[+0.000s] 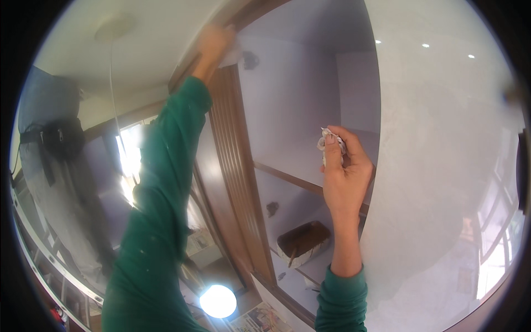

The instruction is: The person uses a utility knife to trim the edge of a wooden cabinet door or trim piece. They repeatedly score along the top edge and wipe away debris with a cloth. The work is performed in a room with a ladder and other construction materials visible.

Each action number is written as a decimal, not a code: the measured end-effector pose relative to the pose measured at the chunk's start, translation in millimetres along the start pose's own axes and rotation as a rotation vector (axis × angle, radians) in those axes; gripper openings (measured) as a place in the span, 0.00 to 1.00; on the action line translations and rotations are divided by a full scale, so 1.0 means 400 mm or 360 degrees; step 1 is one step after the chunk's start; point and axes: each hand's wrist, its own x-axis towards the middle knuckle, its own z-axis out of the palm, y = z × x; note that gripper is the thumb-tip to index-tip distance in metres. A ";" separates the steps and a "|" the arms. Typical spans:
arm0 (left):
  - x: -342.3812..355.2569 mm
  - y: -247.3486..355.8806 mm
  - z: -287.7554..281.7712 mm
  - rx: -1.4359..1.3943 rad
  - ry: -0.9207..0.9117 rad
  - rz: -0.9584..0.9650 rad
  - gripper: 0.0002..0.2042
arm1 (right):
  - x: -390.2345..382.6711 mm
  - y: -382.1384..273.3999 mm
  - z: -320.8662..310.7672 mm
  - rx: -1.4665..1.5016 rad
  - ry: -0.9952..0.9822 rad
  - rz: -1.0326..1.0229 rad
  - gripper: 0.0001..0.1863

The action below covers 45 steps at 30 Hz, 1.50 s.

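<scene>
My left hand (217,43) is raised high against the brown wooden frame (251,12) of a wall cabinet. Motion smears it, but its outline looks closed; whatever is in its fingers cannot be made out. A pale patch shows just below it. In front of the cabinet's open inside (293,94), my right hand (348,171) is closed around a crumpled wad of whitish paper or tape (323,142). The thumb presses on the wad and part of it sticks out above the fingers.
A dark trough (304,237) with a stick in it sits on a lower shelf. Right of the cabinet stands a glossy pale panel (442,166). At left, a person in grey trousers (63,182) stands near a metal ladder (52,257). A bright lamp (218,301) glows below.
</scene>
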 end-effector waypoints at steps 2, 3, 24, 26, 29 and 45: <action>-0.009 0.010 0.008 -0.0030 0.0037 0.0181 0.15 | -0.001 0.001 0.001 -0.0003 0.0015 -0.0010 0.11; -0.012 0.012 0.012 -0.0034 0.0052 0.0295 0.15 | -0.002 0.002 0.001 0.0001 0.0019 -0.0025 0.11; -0.093 0.069 -0.112 -0.0504 -0.0088 0.0156 0.14 | 0.009 0.004 0.012 -0.0075 0.0096 -0.0141 0.11; -0.262 0.084 -0.225 -0.1025 0.0127 -0.0084 0.14 | 0.002 -0.003 0.008 0.0017 0.0056 -0.0057 0.11; -0.624 0.094 -0.428 -0.1307 -0.0036 -0.0520 0.10 | 0.005 -0.011 0.022 0.0009 0.0028 -0.0204 0.10; -1.296 -0.019 -0.826 -0.1751 -0.0726 -0.2061 0.10 | -0.567 -0.007 0.020 0.0237 -0.1780 0.0302 0.26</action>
